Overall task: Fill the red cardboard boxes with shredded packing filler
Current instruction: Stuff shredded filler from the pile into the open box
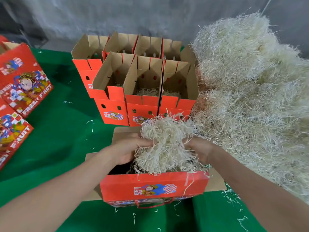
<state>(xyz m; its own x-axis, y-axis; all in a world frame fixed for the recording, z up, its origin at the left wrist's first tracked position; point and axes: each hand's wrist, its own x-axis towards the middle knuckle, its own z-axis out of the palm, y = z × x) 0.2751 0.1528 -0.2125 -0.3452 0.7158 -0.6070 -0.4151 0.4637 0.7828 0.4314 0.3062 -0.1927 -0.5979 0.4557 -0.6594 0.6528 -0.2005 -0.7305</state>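
- The left hand (127, 151) and right hand (199, 149) hold a clump of shredded filler (167, 143) from opposite sides. Their fingers curl into it, and the fingertips are lost among the strands.
- The clump sits in and above the open mouth of the nearest red box (153, 186), which stands at the near edge of the green-covered surface (58, 131). Part of the clump rises over the rim, and the box's left inside looks dark and unfilled.
- The big pile of filler (250, 97) runs along the right edge of the surface, just beside the box.
- Two rows of open red boxes (143, 97) stand toward the far edge. The front row shows only a thin layer of filler at the bottom.
- Closed printed boxes (21, 81) are stacked at the left edge.
- Judged by its look, the filler is very light, springy and tangled. It should compress easily and puff back up, shedding loose strands.
- It is best taken in broad two-handed scoops from the sides or underneath, then pressed down with flat palms and spread toward the empty left corner.
- The cardboard walls seem stiff enough to take gentle pressing, though the upright flaps could bend.
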